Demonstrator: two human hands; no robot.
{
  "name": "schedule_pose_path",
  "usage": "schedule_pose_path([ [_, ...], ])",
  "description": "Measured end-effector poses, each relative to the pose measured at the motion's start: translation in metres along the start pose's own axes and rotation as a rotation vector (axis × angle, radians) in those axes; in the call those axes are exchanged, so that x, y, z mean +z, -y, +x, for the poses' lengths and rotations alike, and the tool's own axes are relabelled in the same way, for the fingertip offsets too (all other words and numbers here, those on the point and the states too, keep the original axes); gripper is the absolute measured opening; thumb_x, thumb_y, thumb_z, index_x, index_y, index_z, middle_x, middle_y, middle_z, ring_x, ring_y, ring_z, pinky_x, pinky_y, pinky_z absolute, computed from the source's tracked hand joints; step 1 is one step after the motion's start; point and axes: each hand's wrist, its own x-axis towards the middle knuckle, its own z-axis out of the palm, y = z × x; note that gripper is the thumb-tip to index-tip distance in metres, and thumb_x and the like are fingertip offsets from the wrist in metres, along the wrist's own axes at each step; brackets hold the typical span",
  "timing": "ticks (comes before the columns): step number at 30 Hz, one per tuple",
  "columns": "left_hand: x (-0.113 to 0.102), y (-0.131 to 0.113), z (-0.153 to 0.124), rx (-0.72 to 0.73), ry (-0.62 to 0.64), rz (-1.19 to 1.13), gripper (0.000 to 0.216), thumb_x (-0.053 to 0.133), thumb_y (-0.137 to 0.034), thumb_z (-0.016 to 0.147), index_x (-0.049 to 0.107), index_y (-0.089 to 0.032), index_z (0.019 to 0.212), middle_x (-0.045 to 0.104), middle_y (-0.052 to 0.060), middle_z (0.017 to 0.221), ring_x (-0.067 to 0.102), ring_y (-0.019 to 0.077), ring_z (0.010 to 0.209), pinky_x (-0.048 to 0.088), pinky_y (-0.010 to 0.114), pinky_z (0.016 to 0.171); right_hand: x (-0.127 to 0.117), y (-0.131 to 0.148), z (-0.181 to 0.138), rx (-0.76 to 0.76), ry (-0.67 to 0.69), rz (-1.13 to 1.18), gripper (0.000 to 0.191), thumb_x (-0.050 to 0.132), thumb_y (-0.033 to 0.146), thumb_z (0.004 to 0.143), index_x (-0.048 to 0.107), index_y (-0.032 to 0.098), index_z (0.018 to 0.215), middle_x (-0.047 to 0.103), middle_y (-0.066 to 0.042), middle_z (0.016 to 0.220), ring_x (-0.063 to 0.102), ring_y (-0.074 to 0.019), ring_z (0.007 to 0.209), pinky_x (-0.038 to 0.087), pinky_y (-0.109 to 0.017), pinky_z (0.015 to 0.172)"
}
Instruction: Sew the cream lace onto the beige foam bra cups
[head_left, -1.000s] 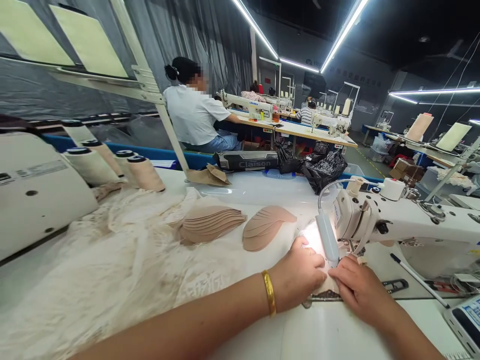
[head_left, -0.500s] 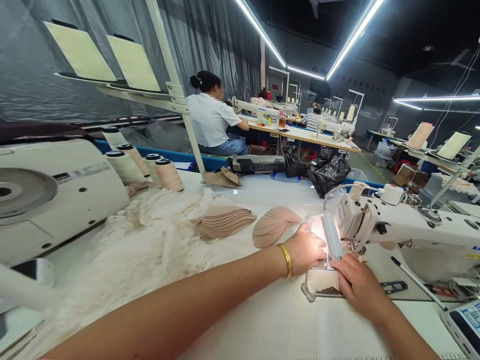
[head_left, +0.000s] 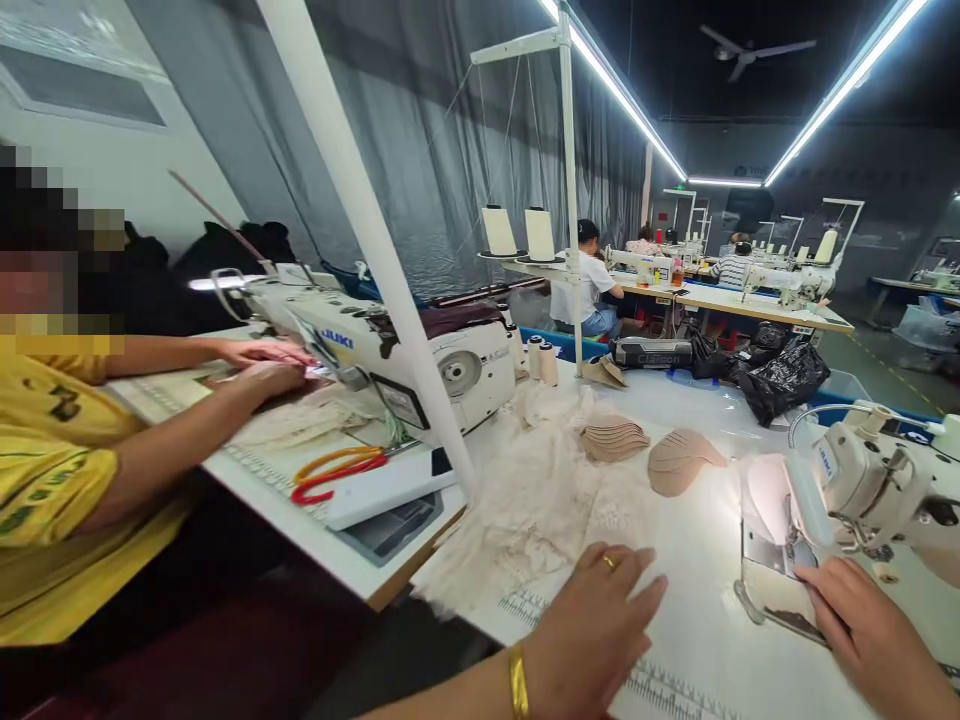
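My left hand [head_left: 600, 625], with a gold ring and bracelet, is open above the front of the table. It holds nothing, its fingers stretched toward a heap of cream lace fabric [head_left: 525, 500]. My right hand [head_left: 866, 615] is at the needle area of the sewing machine [head_left: 874, 470], its fingers closed at the edge of the metal plate; what they pinch, if anything, I cannot make out. A pale pink cup-shaped piece [head_left: 766, 490] lies by the presser foot under the lamp. Two fanned stacks of beige pads, one left [head_left: 611, 440] and one right [head_left: 679, 462], lie beyond the lace.
At left, a co-worker in a yellow shirt [head_left: 67, 480] works with both hands at another sewing machine [head_left: 375, 340]. Orange- and red-handled scissors [head_left: 337, 472] lie on that table. A white pole [head_left: 375, 240] rises between us. Thread cones [head_left: 541, 360] and black bags [head_left: 784, 380] stand behind.
My left hand has left the machine and moved left to the table front near the lace. My right hand stays by the needle. The view has swung left, bringing in the neighbouring co-worker.
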Motion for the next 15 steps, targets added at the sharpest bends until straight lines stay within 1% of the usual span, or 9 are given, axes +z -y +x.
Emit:
schedule_pose_path([
  [1,-0.004,0.005,-0.004,-0.085,0.015,-0.002,0.048,0.072,-0.019,0.088,0.056,-0.021,0.133,0.062,0.011,0.14,0.061,0.0313,0.118,0.044,0.05,0.104,-0.002,0.003,0.002,-0.005,0.004,-0.003,0.021,0.047,0.03,0.106,0.061,0.03,0.121,0.066,-0.004,0.093,0.067,-0.0244,0.09,0.057,-0.036,0.075],
  [3,-0.009,0.013,-0.009,-0.213,0.013,-0.027,0.048,0.068,-0.01,0.087,0.057,-0.02,0.133,0.062,0.012,0.138,0.06,0.032,0.117,0.047,0.05,0.102,-0.008,0.015,0.006,-0.02,0.04,-0.001,0.019,0.045,0.027,0.106,0.062,0.029,0.116,0.066,-0.004,0.092,0.067,-0.0234,0.086,0.057,-0.034,0.07],
  [4,-0.01,0.017,-0.011,-0.262,0.007,-0.043,0.043,0.065,-0.008,0.088,0.059,-0.019,0.129,0.063,0.012,0.134,0.06,0.032,0.115,0.048,0.05,0.1,-0.011,0.024,0.01,-0.035,0.058,0.006,0.02,0.044,0.025,0.106,0.062,0.028,0.114,0.066,-0.004,0.093,0.066,-0.0228,0.084,0.057,-0.034,0.068],
  [6,-0.009,0.024,-0.014,-0.328,0.008,-0.069,0.024,0.058,-0.008,0.092,0.065,-0.018,0.112,0.067,0.012,0.119,0.062,0.0315,0.106,0.051,0.05,0.092,-0.015,0.047,0.018,-0.067,0.072,0.035,0.022,0.043,0.02,0.106,0.061,0.026,0.117,0.066,-0.006,0.096,0.066,-0.0222,0.084,0.058,-0.034,0.069],
  [7,-0.008,0.027,-0.015,-0.341,0.012,-0.09,0.017,0.054,-0.009,0.095,0.066,-0.017,0.102,0.068,0.011,0.11,0.063,0.0305,0.1,0.052,0.049,0.088,-0.017,0.06,0.023,-0.086,0.076,0.059,0.024,0.043,0.019,0.106,0.06,0.025,0.12,0.067,-0.007,0.098,0.066,-0.0223,0.086,0.058,-0.034,0.07],
  [9,-0.007,0.031,-0.015,-0.331,-0.013,-0.167,0.021,0.047,-0.011,0.099,0.063,-0.018,0.087,0.067,0.009,0.096,0.063,0.0271,0.089,0.052,0.044,0.082,-0.02,0.088,0.035,-0.114,0.09,0.118,0.025,0.044,0.016,0.105,0.06,0.024,0.122,0.068,-0.008,0.101,0.066,-0.0229,0.088,0.059,-0.035,0.073],
  [12,-0.014,0.033,-0.013,-0.273,-0.164,-0.361,0.024,0.043,-0.017,0.102,0.06,-0.019,0.087,0.066,0.006,0.093,0.063,0.0227,0.087,0.051,0.038,0.08,-0.025,0.127,0.056,-0.132,0.076,0.23,0.03,0.042,0.013,0.104,0.059,0.025,0.126,0.068,-0.009,0.102,0.066,-0.0234,0.09,0.059,-0.037,0.075],
  [13,-0.018,0.033,-0.012,-0.252,-0.21,-0.436,0.023,0.042,-0.019,0.103,0.06,-0.02,0.088,0.066,0.005,0.092,0.063,0.0214,0.087,0.05,0.036,0.08,-0.026,0.139,0.063,-0.133,0.049,0.256,0.032,0.043,0.012,0.104,0.058,0.025,0.129,0.068,-0.01,0.106,0.066,-0.0243,0.094,0.06,-0.038,0.077],
  [15,-0.03,0.031,-0.008,-0.208,-0.254,-0.59,0.023,0.043,-0.024,0.104,0.06,-0.021,0.089,0.067,0.004,0.091,0.062,0.0195,0.086,0.05,0.033,0.08,-0.03,0.159,0.077,-0.141,-0.007,0.267,0.037,0.048,0.016,0.104,0.053,0.027,0.139,0.065,-0.013,0.124,0.064,-0.0281,0.112,0.059,-0.044,0.09],
])
